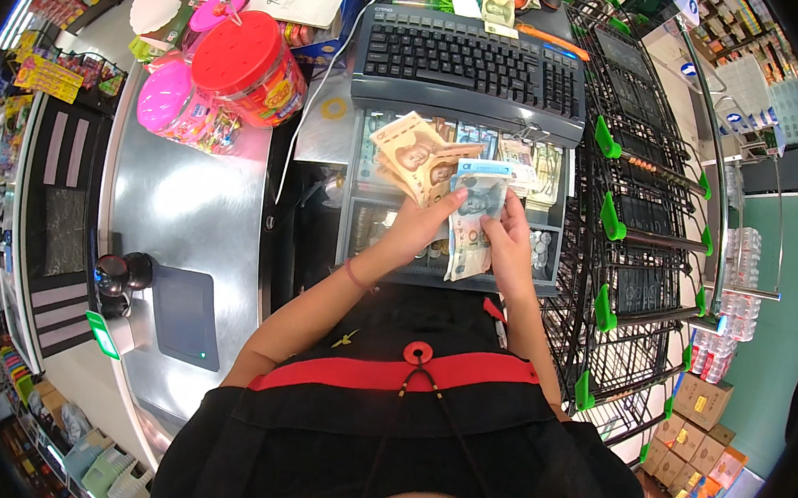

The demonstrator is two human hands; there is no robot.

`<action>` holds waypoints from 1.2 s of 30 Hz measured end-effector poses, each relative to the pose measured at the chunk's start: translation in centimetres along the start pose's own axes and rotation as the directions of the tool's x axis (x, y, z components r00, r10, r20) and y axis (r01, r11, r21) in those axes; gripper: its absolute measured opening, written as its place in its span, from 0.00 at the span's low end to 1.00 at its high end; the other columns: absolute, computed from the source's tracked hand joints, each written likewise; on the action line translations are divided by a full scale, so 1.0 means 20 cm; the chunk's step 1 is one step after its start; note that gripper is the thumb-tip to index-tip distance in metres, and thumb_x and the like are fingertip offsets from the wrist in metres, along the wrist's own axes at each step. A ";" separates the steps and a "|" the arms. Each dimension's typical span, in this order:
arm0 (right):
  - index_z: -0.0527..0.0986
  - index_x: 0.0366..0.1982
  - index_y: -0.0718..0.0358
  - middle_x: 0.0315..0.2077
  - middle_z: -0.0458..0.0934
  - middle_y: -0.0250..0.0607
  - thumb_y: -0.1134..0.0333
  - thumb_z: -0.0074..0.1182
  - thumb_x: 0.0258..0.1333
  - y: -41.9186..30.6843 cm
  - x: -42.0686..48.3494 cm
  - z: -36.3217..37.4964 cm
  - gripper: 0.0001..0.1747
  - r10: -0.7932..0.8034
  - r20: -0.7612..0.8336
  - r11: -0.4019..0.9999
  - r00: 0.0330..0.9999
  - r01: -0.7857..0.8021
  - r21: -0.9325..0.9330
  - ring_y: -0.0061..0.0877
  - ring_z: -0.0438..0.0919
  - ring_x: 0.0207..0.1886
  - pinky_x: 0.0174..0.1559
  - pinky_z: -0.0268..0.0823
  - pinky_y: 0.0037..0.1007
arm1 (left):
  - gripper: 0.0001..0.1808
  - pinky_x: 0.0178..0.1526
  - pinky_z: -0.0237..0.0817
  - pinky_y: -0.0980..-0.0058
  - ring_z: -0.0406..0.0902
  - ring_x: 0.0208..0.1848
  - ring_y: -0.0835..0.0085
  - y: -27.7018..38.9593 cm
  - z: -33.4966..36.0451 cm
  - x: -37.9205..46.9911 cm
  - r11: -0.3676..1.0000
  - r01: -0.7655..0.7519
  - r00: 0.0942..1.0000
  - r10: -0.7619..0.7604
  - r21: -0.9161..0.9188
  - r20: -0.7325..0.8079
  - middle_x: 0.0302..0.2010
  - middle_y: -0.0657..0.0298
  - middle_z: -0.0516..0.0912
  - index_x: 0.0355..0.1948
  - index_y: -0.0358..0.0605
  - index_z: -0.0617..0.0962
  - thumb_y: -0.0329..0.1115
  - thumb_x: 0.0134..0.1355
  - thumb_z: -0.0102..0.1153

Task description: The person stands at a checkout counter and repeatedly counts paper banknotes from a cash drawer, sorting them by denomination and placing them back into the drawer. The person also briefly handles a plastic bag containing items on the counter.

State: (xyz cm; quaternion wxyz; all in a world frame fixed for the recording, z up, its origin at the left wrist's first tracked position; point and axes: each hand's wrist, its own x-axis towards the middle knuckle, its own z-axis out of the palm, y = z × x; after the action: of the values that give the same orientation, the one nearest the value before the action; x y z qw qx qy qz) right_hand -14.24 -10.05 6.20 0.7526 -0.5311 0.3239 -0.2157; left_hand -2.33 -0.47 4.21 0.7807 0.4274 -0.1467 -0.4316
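My left hand (pixel 418 228) grips a fan of yellowish-brown banknotes (pixel 413 152) between thumb and fingers, and its thumb also presses the edge of a bluish banknote stack. My right hand (pixel 510 239) holds that stack of bluish-grey banknotes (pixel 471 241), which hangs upright beside the brown ones. Both hands are above an open cash drawer (pixel 347 237). In its rear compartments lie banknotes (pixel 544 173), partly hidden by the held notes. Coins (pixel 540 248) lie in the front compartments. Directly behind the drawer is a black keyboard (pixel 458 65).
A steel counter (pixel 189 209) with candy jars (pixel 251 69) is on the left, along with a dark flat pad (pixel 187 316) and a scanner (pixel 123 275). Nested shopping carts (pixel 635 234) stand close on the right. A white cable (pixel 321 78) runs left of the keyboard.
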 end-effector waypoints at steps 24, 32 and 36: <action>0.75 0.50 0.56 0.51 0.70 0.43 0.76 0.50 0.51 0.06 0.22 -0.20 0.22 -0.596 -0.040 0.162 0.802 0.072 -0.984 0.40 0.65 0.56 0.55 0.54 0.42 | 0.22 0.57 0.73 0.63 0.77 0.56 0.61 0.11 -0.10 -0.21 0.918 0.304 0.940 -0.332 -0.254 -0.074 0.57 0.53 0.75 0.62 0.34 0.64 0.29 0.69 0.47; 0.73 0.52 0.61 0.45 0.75 0.38 0.68 0.54 0.59 0.02 0.14 -0.09 0.18 -0.365 -0.086 0.600 0.927 0.163 -0.783 0.29 0.70 0.49 0.49 0.62 0.32 | 0.22 0.54 0.73 0.69 0.78 0.53 0.68 0.06 -0.14 -0.20 0.969 0.199 0.966 -0.219 -0.146 -0.135 0.53 0.58 0.77 0.60 0.36 0.66 0.27 0.66 0.53; 0.70 0.54 0.68 0.37 0.79 0.37 0.67 0.60 0.59 0.06 0.08 0.07 0.24 -0.072 0.076 0.932 0.995 0.094 -0.350 0.17 0.74 0.38 0.40 0.68 0.22 | 0.23 0.54 0.71 0.70 0.77 0.53 0.70 0.02 -0.14 -0.20 0.995 0.096 0.990 -0.097 -0.009 -0.103 0.53 0.60 0.77 0.61 0.41 0.67 0.29 0.65 0.55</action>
State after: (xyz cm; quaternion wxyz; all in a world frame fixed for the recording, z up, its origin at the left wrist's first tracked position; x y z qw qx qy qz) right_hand -12.04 -9.77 4.94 0.6451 -0.6770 0.3113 -0.1692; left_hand -2.81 4.30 3.48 0.7664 0.4542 -0.0841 -0.4465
